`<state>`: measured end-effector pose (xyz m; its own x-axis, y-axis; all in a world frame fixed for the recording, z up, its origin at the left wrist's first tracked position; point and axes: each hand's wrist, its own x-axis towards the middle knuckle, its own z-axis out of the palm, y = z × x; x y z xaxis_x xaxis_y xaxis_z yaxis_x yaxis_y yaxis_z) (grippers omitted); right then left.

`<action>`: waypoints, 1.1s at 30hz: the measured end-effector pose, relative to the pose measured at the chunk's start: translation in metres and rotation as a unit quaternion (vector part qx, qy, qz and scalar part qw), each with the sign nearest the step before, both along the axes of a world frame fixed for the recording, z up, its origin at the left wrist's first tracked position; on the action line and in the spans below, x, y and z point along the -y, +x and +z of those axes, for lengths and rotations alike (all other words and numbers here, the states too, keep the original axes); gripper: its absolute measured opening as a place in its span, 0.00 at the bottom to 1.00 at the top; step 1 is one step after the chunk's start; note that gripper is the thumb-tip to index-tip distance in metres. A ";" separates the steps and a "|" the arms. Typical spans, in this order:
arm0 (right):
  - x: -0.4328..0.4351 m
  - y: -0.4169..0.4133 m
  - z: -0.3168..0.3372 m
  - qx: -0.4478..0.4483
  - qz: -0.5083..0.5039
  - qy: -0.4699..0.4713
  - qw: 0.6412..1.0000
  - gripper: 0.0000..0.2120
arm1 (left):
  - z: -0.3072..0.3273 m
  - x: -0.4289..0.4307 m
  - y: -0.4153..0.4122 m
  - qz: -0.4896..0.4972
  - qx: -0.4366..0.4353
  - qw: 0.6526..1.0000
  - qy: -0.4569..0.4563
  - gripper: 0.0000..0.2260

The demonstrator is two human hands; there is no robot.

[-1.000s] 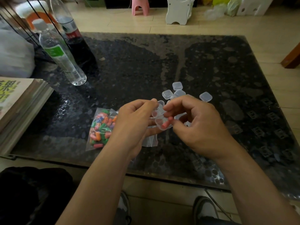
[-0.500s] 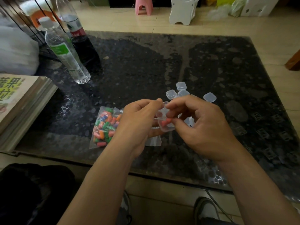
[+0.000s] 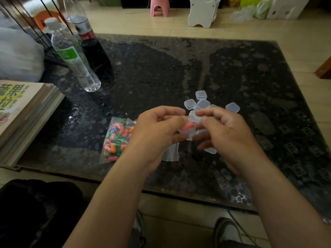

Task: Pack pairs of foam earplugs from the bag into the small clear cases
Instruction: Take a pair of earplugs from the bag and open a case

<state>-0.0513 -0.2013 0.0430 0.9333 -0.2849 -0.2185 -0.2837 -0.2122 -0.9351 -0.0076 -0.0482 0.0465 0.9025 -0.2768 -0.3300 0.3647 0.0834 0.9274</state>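
head view, left hand (image 3: 157, 133): fingers curled, gripping small clear case (image 3: 190, 136) from its left side, above table.
right hand (image 3: 227, 135): fingertips pinching same case from right; both hands close together.
earplugs (image 3: 188, 125): orange-pink, inside held case.
earplug bag (image 3: 116, 138): flat on glass table (image 3: 161, 68), partly hidden by left hand.
empty cases (image 3: 200, 101): clustered just beyond hands.
water bottle (image 3: 71, 56): upright, far left.

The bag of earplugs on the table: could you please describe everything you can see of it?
The bag is clear, thin plastic, lying flat on the dark table. It holds many small foam earplugs in orange, green, blue and pink, heaped at its left end. Its middle is hidden behind the left hand, which holds a small clear case; an empty, crinkled end shows below that hand. Whether the hand touches it cannot be told.
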 end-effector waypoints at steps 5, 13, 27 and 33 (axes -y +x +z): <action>0.002 -0.001 0.006 -0.064 0.009 0.181 0.981 0.09 | -0.006 0.003 -0.003 -0.044 0.090 0.994 0.049 0.16; 0.009 0.000 0.001 -0.049 -0.009 0.209 0.977 0.10 | -0.005 0.003 -0.004 -0.086 0.122 0.984 0.102 0.20; 0.002 0.008 -0.040 -0.165 0.007 -0.078 0.983 0.06 | 0.004 -0.026 0.012 0.126 0.142 0.968 0.162 0.09; -0.010 0.013 -0.039 -0.179 0.053 -0.195 0.963 0.07 | -0.003 -0.033 0.015 0.123 0.176 0.940 0.267 0.09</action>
